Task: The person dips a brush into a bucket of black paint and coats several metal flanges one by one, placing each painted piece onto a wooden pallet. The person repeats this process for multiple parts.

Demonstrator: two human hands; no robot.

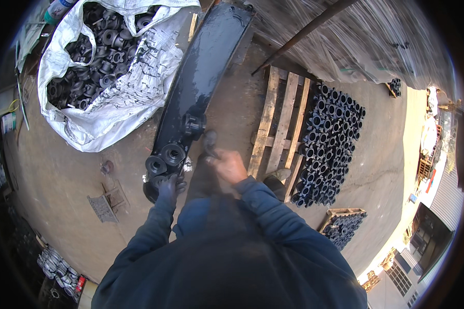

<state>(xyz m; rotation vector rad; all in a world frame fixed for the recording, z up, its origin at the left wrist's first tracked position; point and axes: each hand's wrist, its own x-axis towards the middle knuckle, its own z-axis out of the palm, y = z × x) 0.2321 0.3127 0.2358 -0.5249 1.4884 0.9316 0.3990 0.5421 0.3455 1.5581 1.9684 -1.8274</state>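
My left hand, dark as if gloved or blackened, is at the near end of a long black metal trough. Its fingers touch a black ring-shaped metal fitting there, partly hidden by the hand. Two more round flanged fittings, one at the left and one larger, lie just beyond. Farther up the trough sits another wet black fitting. To the right of the trough, my right hand is curled above my leg; blur hides whether anything is in it.
A white bulk bag full of dark castings stands left of the trough. At right are a wooden pallet and rows of black fittings. A rusty pole slants before plastic sheeting. A small metal frame lies at left.
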